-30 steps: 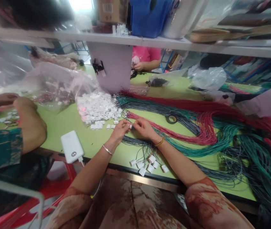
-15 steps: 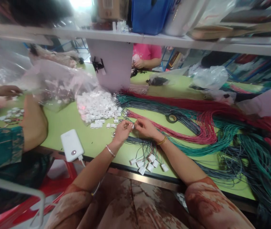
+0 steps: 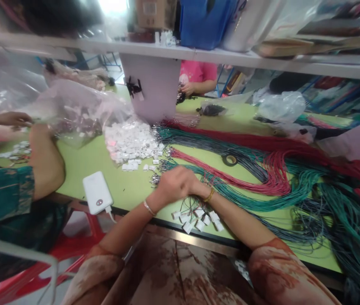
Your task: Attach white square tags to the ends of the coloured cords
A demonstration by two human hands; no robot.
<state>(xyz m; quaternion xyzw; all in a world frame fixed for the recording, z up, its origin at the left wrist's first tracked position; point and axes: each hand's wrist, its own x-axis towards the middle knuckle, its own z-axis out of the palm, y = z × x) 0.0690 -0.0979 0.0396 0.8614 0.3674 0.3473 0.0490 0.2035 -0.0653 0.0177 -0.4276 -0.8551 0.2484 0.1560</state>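
Observation:
My left hand (image 3: 170, 185) and my right hand (image 3: 193, 183) are pressed together above the table's near part. Both sets of fingers are curled closed, and the left covers much of the right fingertips. What they hold between them is hidden. Thin dark wires hang just below the hands and run to several white connectors (image 3: 200, 224) lying by the table edge. Close to my left fingers are the metal-tipped ends of the wire bundles. The green wires (image 3: 246, 201) and red wires (image 3: 227, 173) stretch away to the right of my hands.
A plastic bag spills white connector housings (image 3: 132, 142) at the back left. A white power bank (image 3: 97, 192) with a cable lies left, near a co-worker's arm (image 3: 47, 163). Black tape (image 3: 229, 159) rests on dark wires. A shelf (image 3: 192, 53) crosses above; another person sits opposite.
My hands have come closer to me and pressed together; the small white piece seen between my fingertips is now hidden. The whole view has shifted slightly.

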